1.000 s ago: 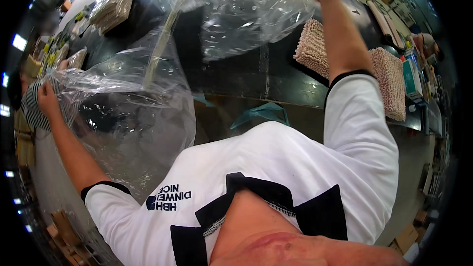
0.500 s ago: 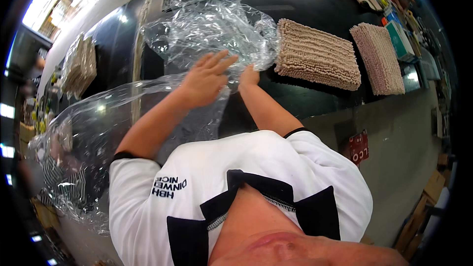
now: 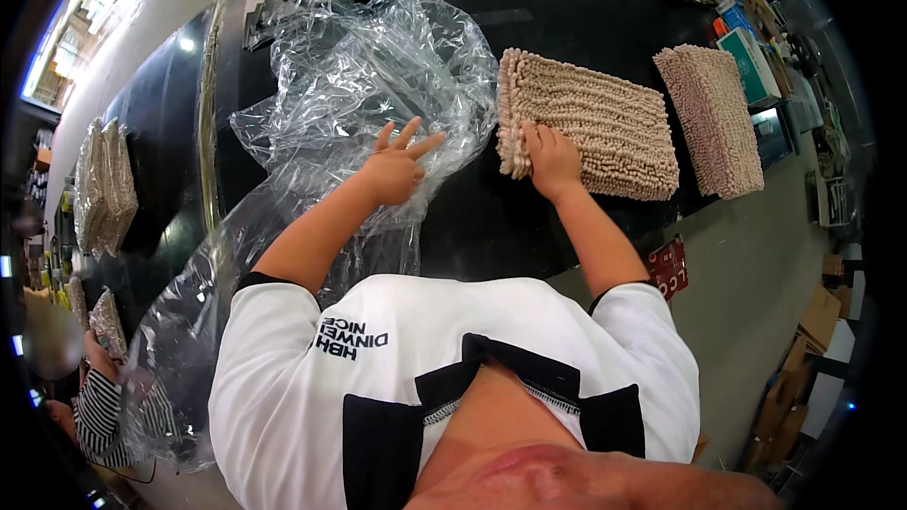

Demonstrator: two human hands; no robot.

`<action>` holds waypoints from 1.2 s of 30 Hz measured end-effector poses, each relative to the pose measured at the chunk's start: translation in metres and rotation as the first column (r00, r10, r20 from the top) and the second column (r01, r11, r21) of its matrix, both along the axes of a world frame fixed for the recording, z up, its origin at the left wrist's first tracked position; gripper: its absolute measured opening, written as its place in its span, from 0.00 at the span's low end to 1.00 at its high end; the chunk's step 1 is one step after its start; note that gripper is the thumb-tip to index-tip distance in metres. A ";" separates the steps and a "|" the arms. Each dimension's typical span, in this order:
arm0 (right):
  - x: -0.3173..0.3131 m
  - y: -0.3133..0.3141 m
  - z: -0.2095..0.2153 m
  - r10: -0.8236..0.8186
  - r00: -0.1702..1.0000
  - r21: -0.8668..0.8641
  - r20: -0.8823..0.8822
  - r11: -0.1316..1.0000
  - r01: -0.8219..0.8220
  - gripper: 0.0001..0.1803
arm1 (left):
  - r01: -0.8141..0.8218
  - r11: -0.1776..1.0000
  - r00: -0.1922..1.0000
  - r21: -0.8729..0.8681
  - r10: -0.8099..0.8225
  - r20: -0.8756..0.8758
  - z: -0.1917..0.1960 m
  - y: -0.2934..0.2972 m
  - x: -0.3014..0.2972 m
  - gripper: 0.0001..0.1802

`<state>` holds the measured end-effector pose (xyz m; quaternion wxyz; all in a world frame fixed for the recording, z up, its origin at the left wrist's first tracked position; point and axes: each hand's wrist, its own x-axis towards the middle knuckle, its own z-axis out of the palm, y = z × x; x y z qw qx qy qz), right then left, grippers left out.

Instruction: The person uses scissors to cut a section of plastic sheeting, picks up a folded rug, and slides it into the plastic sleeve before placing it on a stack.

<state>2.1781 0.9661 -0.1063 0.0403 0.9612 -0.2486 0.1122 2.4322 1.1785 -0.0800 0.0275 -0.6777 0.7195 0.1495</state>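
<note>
Beige and nubbly, the folded chenille mat lies on the black table, and the right hand grips its near left corner, fingers curled over the edge. Just left of it, the left hand rests on the crumpled clear plastic bag with fingers spread. A second pinkish mat sits further right. Beside that stand a teal box and, below the table edge, a red sign. Wrapped mats lie far left.
</note>
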 end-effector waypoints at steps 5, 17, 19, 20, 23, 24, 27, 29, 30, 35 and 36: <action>0.010 -0.066 0.055 -0.393 0.814 0.452 0.428 0.873 0.184 0.20 | 0.021 0.990 0.986 0.137 0.003 -0.168 -0.040 -0.007 0.007 0.09; 0.125 0.060 0.059 0.194 0.970 0.122 0.147 0.969 -0.212 0.30 | -0.019 1.000 0.973 0.012 0.021 -0.231 0.019 0.018 0.004 0.13; 0.124 0.075 0.058 0.258 0.932 0.301 0.253 0.895 -0.330 0.36 | -0.189 0.982 0.920 0.001 0.177 -0.349 0.053 0.057 0.028 0.11; 0.124 0.084 0.060 0.268 0.896 0.389 0.353 0.829 -0.401 0.40 | -0.290 0.957 0.875 0.027 0.276 -0.397 0.062 0.076 0.049 0.11; 0.127 0.169 0.055 -0.091 0.867 0.871 0.491 0.010 -0.492 0.42 | -0.547 0.834 0.748 -0.070 0.449 -0.489 0.102 0.124 0.085 0.11; 0.127 0.204 0.056 -0.186 0.883 0.842 0.432 -0.269 -0.468 0.41 | -0.584 0.780 0.772 -0.223 0.450 -0.448 0.106 0.135 0.098 0.12; 0.118 0.259 0.027 -0.018 0.957 0.898 0.290 -0.340 -0.279 0.33 | -0.595 0.619 0.801 -0.513 0.507 -0.318 0.117 0.141 0.138 0.13; 0.113 0.276 0.026 0.151 0.979 0.950 0.137 -0.299 -0.086 0.31 | -0.595 0.529 0.793 -0.606 0.510 -0.333 0.115 0.144 0.168 0.15; 0.112 0.282 0.024 0.095 0.990 0.937 0.106 -0.342 -0.067 0.28 | -0.612 0.491 0.776 -0.620 0.526 -0.349 0.117 0.148 0.181 0.16; 0.103 0.272 0.013 -0.265 0.962 0.924 -0.061 -0.380 -0.046 0.14 | -0.516 0.439 0.582 -0.735 0.809 0.074 0.108 0.147 0.120 0.40; 0.102 0.261 0.006 -0.272 0.961 0.936 -0.042 -0.348 -0.058 0.13 | -0.268 0.369 0.617 -0.890 0.775 0.136 0.102 0.164 0.091 0.28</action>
